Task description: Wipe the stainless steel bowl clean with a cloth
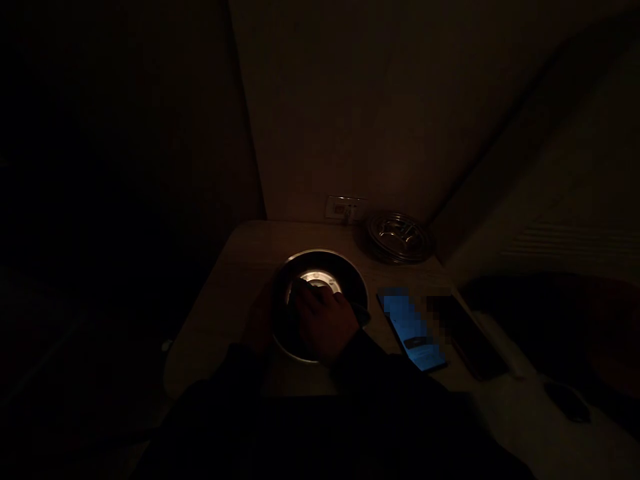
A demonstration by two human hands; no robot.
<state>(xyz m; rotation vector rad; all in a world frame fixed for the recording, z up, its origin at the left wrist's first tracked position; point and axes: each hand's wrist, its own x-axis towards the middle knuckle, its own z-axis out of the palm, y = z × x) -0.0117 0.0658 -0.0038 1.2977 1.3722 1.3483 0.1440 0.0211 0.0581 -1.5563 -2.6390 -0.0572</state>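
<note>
Leaning into a round metal dish (353,272) on the table (213,327), the right hand (327,323) bends its fingers over a dark, cloth-like piece (363,315), while the left hand (257,320) is at the near-left rim, its grip too dim to tell. The dish should be light, stiff and rather slippery, best held by its rim, the cloth soft and easily bunched. Right of it lies a lit phone (413,327); beyond, stacked metal plates (400,237) sit near a wall socket (345,208).
</note>
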